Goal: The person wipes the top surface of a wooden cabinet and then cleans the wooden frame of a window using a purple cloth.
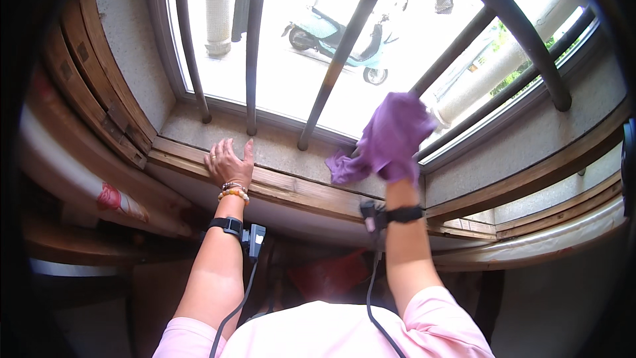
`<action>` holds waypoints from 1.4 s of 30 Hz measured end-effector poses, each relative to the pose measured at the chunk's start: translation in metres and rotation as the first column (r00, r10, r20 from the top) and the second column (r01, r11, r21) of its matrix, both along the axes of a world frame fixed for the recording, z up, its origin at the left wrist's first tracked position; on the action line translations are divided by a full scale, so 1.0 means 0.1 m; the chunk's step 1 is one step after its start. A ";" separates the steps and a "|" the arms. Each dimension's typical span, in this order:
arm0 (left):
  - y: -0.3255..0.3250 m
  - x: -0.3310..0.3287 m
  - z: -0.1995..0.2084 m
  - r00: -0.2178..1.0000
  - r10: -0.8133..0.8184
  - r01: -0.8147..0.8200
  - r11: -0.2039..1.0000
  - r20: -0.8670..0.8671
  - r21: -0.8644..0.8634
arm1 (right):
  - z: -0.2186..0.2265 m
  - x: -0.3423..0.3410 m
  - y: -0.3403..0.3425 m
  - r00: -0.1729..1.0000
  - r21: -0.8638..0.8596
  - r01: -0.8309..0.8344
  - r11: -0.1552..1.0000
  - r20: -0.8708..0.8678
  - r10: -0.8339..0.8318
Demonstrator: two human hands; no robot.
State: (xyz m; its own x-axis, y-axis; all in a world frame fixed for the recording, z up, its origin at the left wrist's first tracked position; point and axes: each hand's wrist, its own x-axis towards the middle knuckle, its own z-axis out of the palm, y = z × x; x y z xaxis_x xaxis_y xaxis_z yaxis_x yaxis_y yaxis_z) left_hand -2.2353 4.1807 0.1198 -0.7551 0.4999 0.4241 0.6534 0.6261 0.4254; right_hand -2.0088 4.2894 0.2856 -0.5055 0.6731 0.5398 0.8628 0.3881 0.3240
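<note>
My left hand [230,162] rests on the wooden window frame [291,189], fingers spread and holding nothing. A ring and beaded bracelets [234,192] show on it. My right hand [399,187] is raised near the window bars with a purple cloth [397,129] in its grip. The cloth drapes over the hand and hides the fingers, and a loose end hangs to the left above the sill [285,152]. Some motion blur softens the cloth's outline. Behind it stand dark metal bars [344,46] and the bright window.
A thick curved bar [510,20] crosses the bars at upper right. Wooden frame pieces [99,86] stand at the left, and a wooden rail [530,172] runs along the right. Cabled devices [254,238] are strapped to both forearms. Outside is a light-blue scooter [344,40].
</note>
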 end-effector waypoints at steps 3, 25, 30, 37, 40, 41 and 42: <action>0.01 0.02 0.03 1.000 -0.017 0.017 1.000 0.022 -0.002 | -0.79 0.02 0.01 0.905 -0.167 -0.039 0.985 -0.424 -0.036; -0.10 -0.01 -0.06 0.999 -0.011 0.010 1.000 0.041 0.008 | 1.32 -0.91 0.30 0.924 0.446 -0.357 0.820 0.041 0.380; -0.11 -0.03 -0.08 0.998 -0.004 0.003 1.000 0.068 0.007 | 0.08 -0.90 0.11 0.946 -0.006 -0.320 0.947 0.051 0.320; -0.17 -0.05 -0.06 0.994 -0.017 0.016 1.000 0.106 0.012 | -0.72 -0.97 -0.43 0.859 -0.682 -0.468 0.562 -0.501 0.107; -0.18 -0.06 -0.12 0.999 -0.002 0.000 1.000 0.052 0.029 | -0.69 -0.63 -0.40 0.678 -0.375 -0.705 0.602 -0.606 0.416; -0.25 -0.07 -0.17 0.999 0.021 -0.022 0.999 0.027 0.028 | -0.53 -0.73 -0.55 0.541 -0.309 -0.789 0.531 -0.758 0.363; -0.23 -0.09 -0.16 0.999 0.041 -0.042 0.998 0.026 0.039 | -0.32 -0.84 -0.59 0.483 -0.219 -0.815 0.536 -0.768 0.420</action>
State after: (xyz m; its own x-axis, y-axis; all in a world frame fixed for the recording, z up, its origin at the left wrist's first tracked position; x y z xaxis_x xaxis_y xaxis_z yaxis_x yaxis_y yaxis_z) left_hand -2.2444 4.1579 0.1034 -0.7856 0.4512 0.4234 0.6160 0.6348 0.4665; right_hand -2.0925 4.2308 0.2532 -0.6200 0.5436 0.5658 0.2036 0.8079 -0.5531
